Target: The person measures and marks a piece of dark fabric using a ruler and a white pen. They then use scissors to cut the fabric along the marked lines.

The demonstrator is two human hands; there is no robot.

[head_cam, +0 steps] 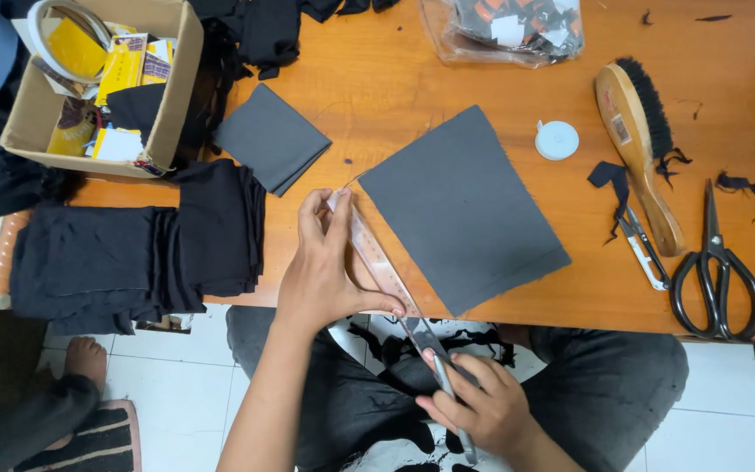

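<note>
Pinching clear ruler (384, 265) between left hand (325, 262) and right hand (475, 404), both grips closed.

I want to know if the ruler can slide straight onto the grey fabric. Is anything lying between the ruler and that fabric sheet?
Nothing visible does. The ruler, held by the left hand and right hand, lies beside the left edge of the grey fabric sheet, with only bare table between them. The folded grey piece sits farther left.
</note>
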